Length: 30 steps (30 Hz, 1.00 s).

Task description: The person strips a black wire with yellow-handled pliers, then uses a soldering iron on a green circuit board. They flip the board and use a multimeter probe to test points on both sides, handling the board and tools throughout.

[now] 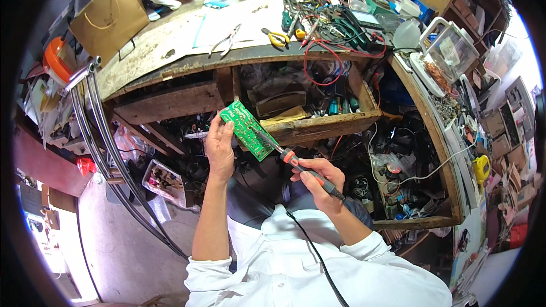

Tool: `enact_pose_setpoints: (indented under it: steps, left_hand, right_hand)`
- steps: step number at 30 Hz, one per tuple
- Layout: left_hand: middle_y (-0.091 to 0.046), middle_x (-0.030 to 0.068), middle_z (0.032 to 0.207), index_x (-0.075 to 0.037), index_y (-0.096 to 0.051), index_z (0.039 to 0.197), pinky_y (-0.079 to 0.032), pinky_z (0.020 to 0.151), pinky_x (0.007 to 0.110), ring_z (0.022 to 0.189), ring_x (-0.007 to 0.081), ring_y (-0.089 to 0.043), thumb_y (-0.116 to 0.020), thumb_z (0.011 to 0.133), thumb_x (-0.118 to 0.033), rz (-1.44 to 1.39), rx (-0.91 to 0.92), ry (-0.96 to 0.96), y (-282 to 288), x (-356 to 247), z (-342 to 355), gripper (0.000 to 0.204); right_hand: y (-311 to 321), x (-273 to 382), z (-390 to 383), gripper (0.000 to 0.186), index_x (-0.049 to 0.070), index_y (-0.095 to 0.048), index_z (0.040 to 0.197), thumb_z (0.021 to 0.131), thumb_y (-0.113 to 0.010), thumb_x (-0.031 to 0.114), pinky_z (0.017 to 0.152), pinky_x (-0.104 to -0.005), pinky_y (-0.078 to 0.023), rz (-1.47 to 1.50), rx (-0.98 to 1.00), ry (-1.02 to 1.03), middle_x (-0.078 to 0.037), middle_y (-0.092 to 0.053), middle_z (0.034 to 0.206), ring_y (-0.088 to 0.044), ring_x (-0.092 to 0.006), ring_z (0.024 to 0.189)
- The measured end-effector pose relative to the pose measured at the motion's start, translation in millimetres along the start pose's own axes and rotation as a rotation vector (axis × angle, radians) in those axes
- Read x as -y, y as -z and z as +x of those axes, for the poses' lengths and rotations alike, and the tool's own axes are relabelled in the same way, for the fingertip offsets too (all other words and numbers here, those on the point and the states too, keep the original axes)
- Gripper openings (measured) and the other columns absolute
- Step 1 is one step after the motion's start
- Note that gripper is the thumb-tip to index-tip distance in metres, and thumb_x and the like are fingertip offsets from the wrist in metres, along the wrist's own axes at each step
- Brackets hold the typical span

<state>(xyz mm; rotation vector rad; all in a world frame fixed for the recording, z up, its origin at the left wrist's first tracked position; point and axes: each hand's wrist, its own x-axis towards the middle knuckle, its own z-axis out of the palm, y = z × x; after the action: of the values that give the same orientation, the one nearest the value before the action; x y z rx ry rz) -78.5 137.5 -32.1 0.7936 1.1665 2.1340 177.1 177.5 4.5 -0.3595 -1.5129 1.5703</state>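
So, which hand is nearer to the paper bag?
Left. The left hand is to the right of the bag, holding the circuit board; the right hand, with the soldering iron, is farther right.

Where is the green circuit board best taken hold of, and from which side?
Probably by its left edge near the upper end, coming from the left, where the left hand holds it: the green circuit board is thin and flat, and the soldering iron slants over its face from the right.
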Motion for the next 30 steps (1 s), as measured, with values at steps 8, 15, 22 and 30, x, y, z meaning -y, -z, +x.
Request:
enact_pose_setpoints:
  steps: [8, 15, 22, 30]
  left_hand:
    - [-0.065, 0.0062, 0.121, 0.002, -0.050, 0.138, -0.045, 0.099, 0.027, 0.109, 0.0109, -0.061, -0.056, 0.104, -0.013, 0.012, 0.003, -0.004, -1.8, -3.5, -1.3, 0.038]
    - [-0.066, 0.0065, 0.121, 0.003, -0.050, 0.138, -0.045, 0.099, 0.027, 0.109, 0.0113, -0.061, -0.056, 0.104, -0.013, 0.017, -0.001, -0.010, -1.7, -1.9, -2.0, 0.038]
    - [-0.066, 0.0066, 0.121, 0.003, -0.049, 0.138, -0.045, 0.100, 0.028, 0.109, 0.0120, -0.061, -0.056, 0.104, -0.013, 0.025, -0.012, -0.002, -2.9, -2.4, -1.0, 0.039]
    - [-0.066, 0.0066, 0.122, 0.003, -0.049, 0.138, -0.045, 0.100, 0.028, 0.109, 0.0120, -0.061, -0.057, 0.104, -0.014, 0.015, 0.001, -0.009, -0.5, -1.5, -2.2, 0.039]
  right_hand:
    - [-4.2, 4.7, 2.3, 0.025, -0.006, -0.066, 0.117, 0.092, -0.064, -0.002, 0.082, -0.0309, -0.059, -0.005, -0.023, 0.028, -0.015, -0.070, 0.105, -0.070, -0.0179, 0.091]
    - [0.4, 2.8, 2.3, 0.025, -0.006, -0.066, 0.116, 0.091, -0.064, -0.003, 0.079, -0.0286, -0.058, -0.070, 0.014, 0.031, -0.015, -0.070, 0.104, -0.071, -0.0169, 0.087]
    - [7.1, 8.5, 7.6, 0.028, -0.004, -0.067, 0.113, 0.085, -0.066, -0.006, 0.077, -0.0296, -0.058, -0.291, 0.122, 0.161, -0.017, -0.070, 0.102, -0.071, -0.0193, 0.086]
    - [2.6, 38.5, 19.1, 0.036, 0.002, -0.070, 0.113, 0.078, -0.072, -0.007, 0.073, -0.0306, -0.056, -0.642, 0.267, 0.359, -0.014, -0.068, 0.100, -0.067, -0.0213, 0.083]
